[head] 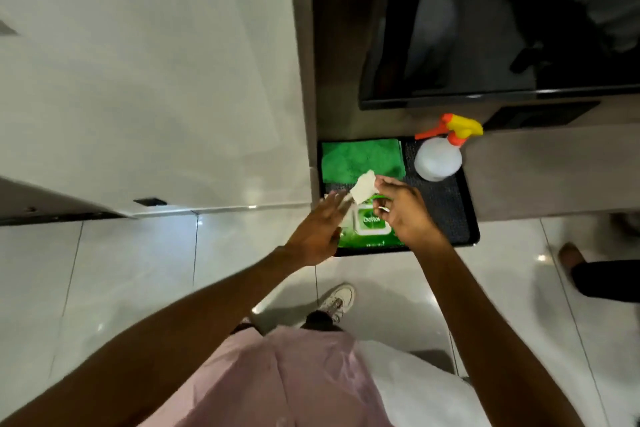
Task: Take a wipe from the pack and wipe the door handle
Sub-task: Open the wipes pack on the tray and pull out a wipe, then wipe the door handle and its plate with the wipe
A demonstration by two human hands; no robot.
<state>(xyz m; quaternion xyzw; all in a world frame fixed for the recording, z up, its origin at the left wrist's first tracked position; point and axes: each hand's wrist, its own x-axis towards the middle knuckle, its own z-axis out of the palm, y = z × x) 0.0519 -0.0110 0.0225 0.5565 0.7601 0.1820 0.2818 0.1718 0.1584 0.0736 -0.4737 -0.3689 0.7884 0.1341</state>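
A green pack of wipes [369, 230] with a white lid lies on a black tray [446, 204] at the edge of a counter. A white wipe [363, 186] stands up out of the pack. My right hand [403, 211] pinches the wipe's right edge between thumb and fingers. My left hand [317, 232] hovers with spread fingers over the left end of the pack, its fingertips close to the wipe's lower corner. No door handle shows clearly; a white door [149, 80] fills the left.
A folded green cloth [360, 159] lies at the back of the tray, and a clear spray bottle [438, 158] with a yellow and orange trigger stands at its right. A dark screen [485, 45] hangs above the counter. Another person's foot [571, 255] is on the tiled floor, right.
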